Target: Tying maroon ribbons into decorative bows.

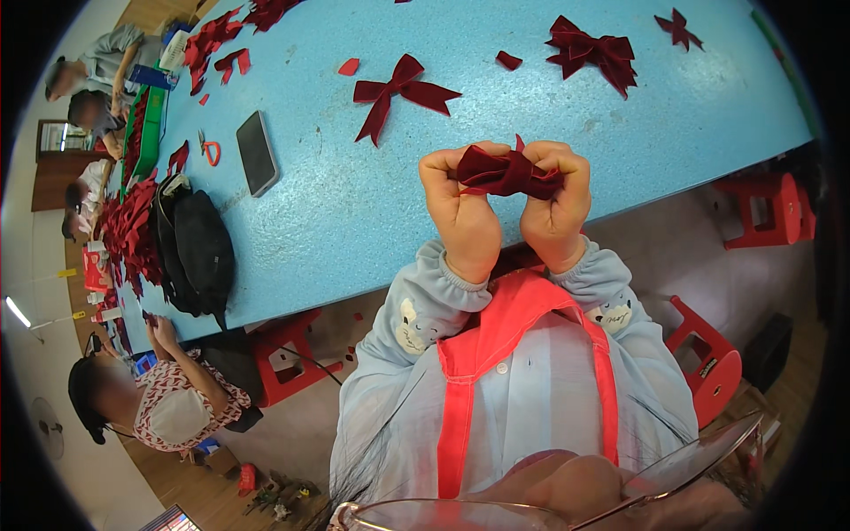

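Note:
A dark red velvet bow (512,173) is stretched between my two hands above the near edge of the blue table (328,239). My left hand (460,208) grips its left loop with curled fingers. The right loop is pinched in my right hand (556,202). A knot shows at the bow's middle, and one pointed ribbon end sticks up behind it. My fingertips are partly hidden by the velvet. Just beyond my hands lies a finished-looking red bow (401,91) with two tails. Farther right is a stack of red bows (595,55).
To the left lie a phone (257,153), orange-handled scissors (210,150), a black bag (197,243) and heaps of red ribbon (129,230). A green crate (142,133) stands beyond. Several people sit along the table's left side. Red stools (708,363) stand on the floor.

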The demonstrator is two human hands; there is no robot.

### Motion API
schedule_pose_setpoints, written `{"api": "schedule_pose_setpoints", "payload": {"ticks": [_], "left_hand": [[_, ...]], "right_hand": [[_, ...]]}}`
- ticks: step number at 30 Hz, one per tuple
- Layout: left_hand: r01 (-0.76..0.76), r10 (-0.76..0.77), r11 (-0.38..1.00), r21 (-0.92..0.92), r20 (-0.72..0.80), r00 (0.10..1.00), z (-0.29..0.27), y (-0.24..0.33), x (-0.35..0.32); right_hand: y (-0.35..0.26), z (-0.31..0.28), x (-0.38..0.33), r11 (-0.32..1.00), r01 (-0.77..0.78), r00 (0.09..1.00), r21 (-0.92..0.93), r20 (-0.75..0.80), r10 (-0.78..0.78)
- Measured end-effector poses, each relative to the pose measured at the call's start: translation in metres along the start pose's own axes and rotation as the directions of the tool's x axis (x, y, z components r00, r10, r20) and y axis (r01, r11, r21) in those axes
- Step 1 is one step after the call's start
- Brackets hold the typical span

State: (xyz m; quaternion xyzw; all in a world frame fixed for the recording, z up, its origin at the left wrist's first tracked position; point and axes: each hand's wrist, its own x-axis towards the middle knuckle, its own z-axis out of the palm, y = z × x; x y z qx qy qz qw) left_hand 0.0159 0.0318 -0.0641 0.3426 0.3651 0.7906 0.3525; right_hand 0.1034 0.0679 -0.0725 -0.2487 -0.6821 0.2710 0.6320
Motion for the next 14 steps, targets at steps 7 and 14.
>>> {"api": "schedule_pose_setpoints", "payload": {"ticks": [7,14], "left_hand": [[-0.031,0.025,0.997,0.07,0.08,0.996,0.001,0.001,0.004],[-0.405,-0.024,0.713,0.572,0.597,0.802,-0.022,0.013,0.027]], "right_hand": [[0.001,-0.011,0.004,0.932,-0.245,0.969,0.268,0.088,0.229],[0.011,-0.025,0.02,0.81,-0.549,0.799,0.205,0.413,0.437]]}}
